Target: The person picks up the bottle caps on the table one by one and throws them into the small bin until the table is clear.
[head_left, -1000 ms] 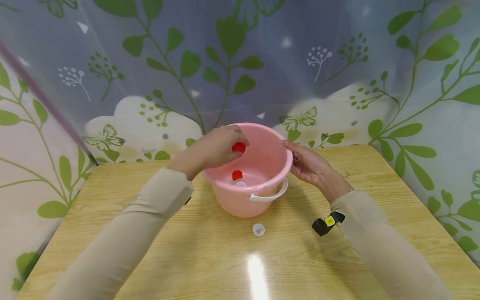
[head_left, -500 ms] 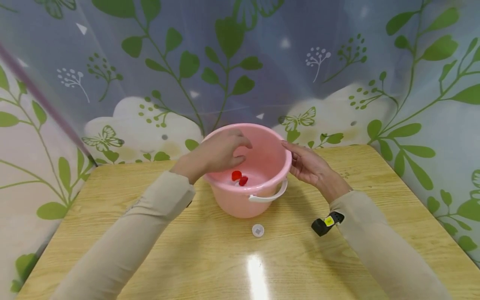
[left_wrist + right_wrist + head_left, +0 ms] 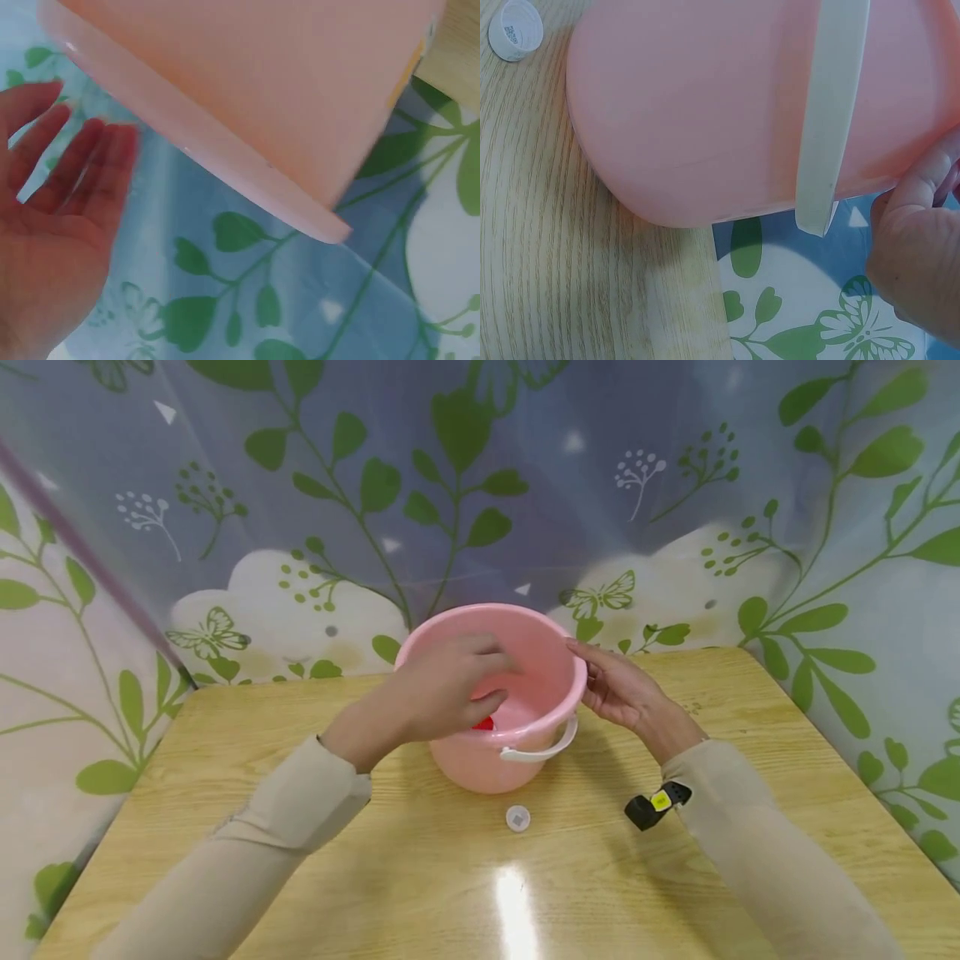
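Observation:
A pink bucket (image 3: pixel 476 768) stands on the wooden table, its white handle (image 3: pixel 543 752) hanging down at the near side. Over its mouth my left hand (image 3: pixel 442 689) hovers, holding nothing. In the left wrist view that hand (image 3: pixel 67 217) has loosely spread fingers beside the bucket's rim (image 3: pixel 202 135). My right hand (image 3: pixel 622 689) grips the right side of the rim, thumb on top and fingers below. Inside the bucket a small red object (image 3: pixel 484 724) shows, mostly hidden behind the left hand. In front of the bucket lies a round white cap (image 3: pixel 517 818).
The wooden table (image 3: pixel 420 877) meets a cloth backdrop (image 3: pixel 525 485) with leaves and butterflies, close behind the bucket. Cloth walls also rise at both sides. A black strap with a yellow label (image 3: pixel 659 802) hangs at the right wrist.
A second red object left my left hand and dropped into the bucket. Since then the left hand has shifted slightly down toward the near rim. My right hand stays on the rim.

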`<control>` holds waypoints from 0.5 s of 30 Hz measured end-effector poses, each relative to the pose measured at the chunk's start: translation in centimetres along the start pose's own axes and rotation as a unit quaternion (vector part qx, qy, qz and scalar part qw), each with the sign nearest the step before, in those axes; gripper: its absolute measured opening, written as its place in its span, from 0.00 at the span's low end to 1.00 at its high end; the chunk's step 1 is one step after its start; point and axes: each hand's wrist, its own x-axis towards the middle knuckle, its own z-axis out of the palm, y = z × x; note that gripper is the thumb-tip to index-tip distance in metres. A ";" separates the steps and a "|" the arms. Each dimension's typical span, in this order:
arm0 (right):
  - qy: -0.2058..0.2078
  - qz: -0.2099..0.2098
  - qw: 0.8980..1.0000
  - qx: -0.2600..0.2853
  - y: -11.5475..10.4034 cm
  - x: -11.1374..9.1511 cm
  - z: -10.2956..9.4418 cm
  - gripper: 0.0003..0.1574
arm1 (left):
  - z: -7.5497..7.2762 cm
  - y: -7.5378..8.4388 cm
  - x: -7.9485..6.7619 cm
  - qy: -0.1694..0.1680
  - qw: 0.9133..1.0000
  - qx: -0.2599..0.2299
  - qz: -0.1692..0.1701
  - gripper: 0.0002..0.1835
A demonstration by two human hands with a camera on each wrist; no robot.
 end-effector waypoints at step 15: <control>-0.009 -0.001 1.000 -0.016 0.0 -0.1 0.0 0.14 | 3.6 5.9 -2.8 0.070 0.985 0.075 0.139 0.04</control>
